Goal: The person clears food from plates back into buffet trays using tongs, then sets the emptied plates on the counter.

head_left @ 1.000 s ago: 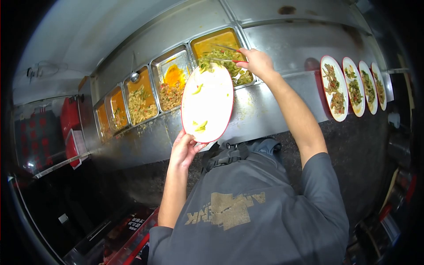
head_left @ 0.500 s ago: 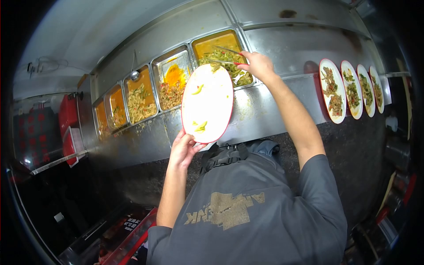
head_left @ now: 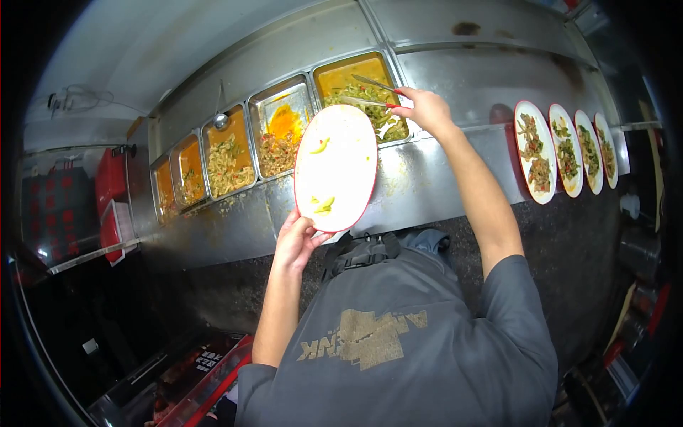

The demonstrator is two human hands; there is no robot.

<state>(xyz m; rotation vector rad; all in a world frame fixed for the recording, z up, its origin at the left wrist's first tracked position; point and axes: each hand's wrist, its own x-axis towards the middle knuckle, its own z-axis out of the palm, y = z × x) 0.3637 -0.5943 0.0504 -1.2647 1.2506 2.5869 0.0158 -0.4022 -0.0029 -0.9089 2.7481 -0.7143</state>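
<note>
My left hand (head_left: 297,240) grips the near end of an oval white plate (head_left: 337,164) with a red rim, thumb on top. A few green pieces of food lie on the plate near its left side. In my right hand (head_left: 425,112) is a pair of metal tongs (head_left: 378,83) with red handles, their arms spread apart over a tray of green vegetables (head_left: 364,92) in orange sauce. The plate's far end overlaps the front edge of that tray. Whether the tong tips touch the food I cannot tell.
More metal food trays stand in a row to the left, one with minced food (head_left: 277,153), one with pale pieces (head_left: 229,167) and a ladle (head_left: 220,119). Several filled oval plates (head_left: 536,151) line the counter at right. Spilled bits lie along the counter's front (head_left: 398,171).
A piece of food at the plate's far edge beside the tongs no longer shows there. The tongs have shifted slightly right and down; the plate stays nearly in place.
</note>
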